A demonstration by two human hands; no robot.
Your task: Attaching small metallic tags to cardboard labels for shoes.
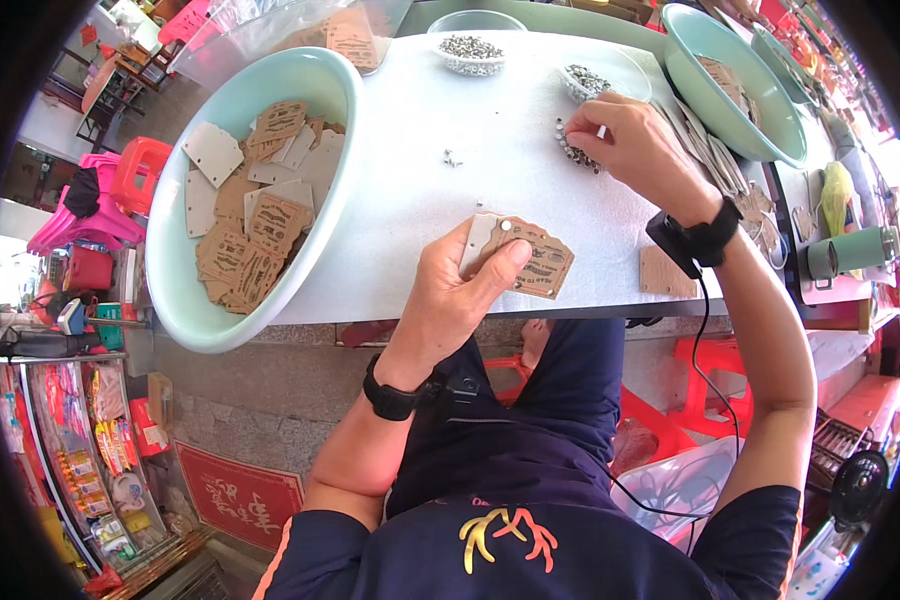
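Observation:
My left hand (448,298) grips brown printed cardboard cards (544,266) above the table's near edge, thumb on top. Beside them, a pale card layer with a round white metal stud (506,226) shows at the upper left. My right hand (638,150) reaches forward, fingertips pinched together at a small heap of metal fasteners (562,133); whatever is between the fingertips is hidden. Just behind that heap stands a clear bowl (625,76) of similar fasteners. A few loose metal pieces (452,158) lie on the white tabletop (400,180).
A pale green basin (348,170) of brown and white cards stands left. Another green basin (790,135) is far right, beside stacked cards (715,150). A clear tub (473,68) of fasteners sits at the back. A black device (673,245) with a cable hangs by my right wrist.

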